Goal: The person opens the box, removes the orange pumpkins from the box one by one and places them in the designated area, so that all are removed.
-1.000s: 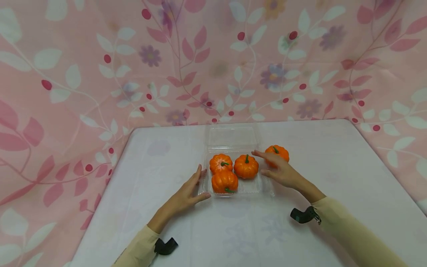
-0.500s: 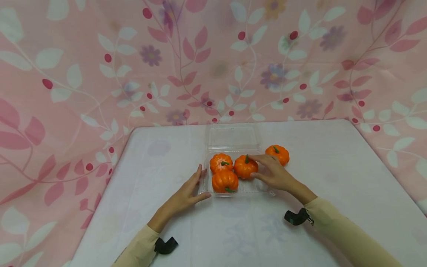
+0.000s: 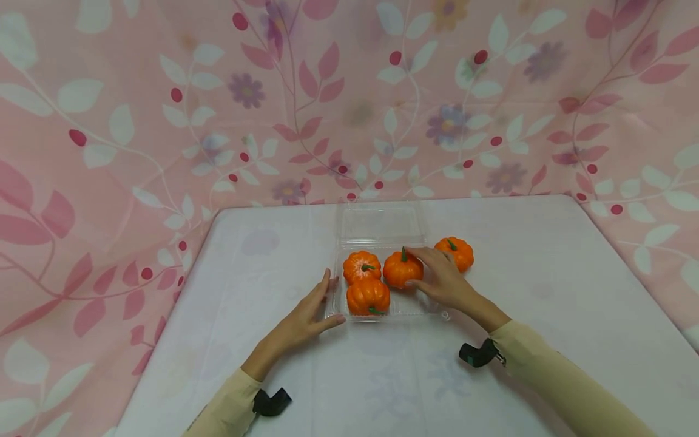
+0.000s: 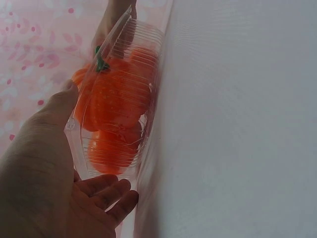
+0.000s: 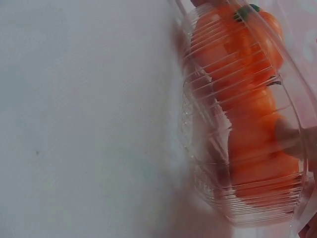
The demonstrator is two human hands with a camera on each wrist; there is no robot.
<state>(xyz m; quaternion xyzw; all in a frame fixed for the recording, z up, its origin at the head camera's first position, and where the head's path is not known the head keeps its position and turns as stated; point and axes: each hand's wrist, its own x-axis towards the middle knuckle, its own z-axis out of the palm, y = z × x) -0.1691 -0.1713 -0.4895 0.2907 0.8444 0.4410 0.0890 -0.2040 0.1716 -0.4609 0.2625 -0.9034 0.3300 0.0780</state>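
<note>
A clear plastic clamshell box (image 3: 406, 312) lies on the table with its lid (image 3: 382, 223) folded back. Inside, one orange toy pumpkin (image 3: 361, 267) sits at the back left and another pumpkin (image 3: 368, 297) lies in front with its green stem facing me. My right hand (image 3: 450, 285) grips the right-hand pumpkin (image 3: 400, 270), thumb at its near side and fingers by the stem. At the box's left wall rests my left hand (image 3: 297, 325), fingers extended and thumb at the front corner. Through the ribbed plastic, the left wrist view shows pumpkins (image 4: 119, 99) beside that hand.
One more orange pumpkin (image 3: 456, 252) stands on the table outside the box, behind my right hand. A white cloth covers the table (image 3: 262, 255), and a pink floral curtain (image 3: 349, 91) hangs along its back edge.
My right hand has come leftward from beside the outer pumpkin to the right-hand pumpkin in the box and taken hold of it; that pumpkin has risen slightly. The left hand stays put.
</note>
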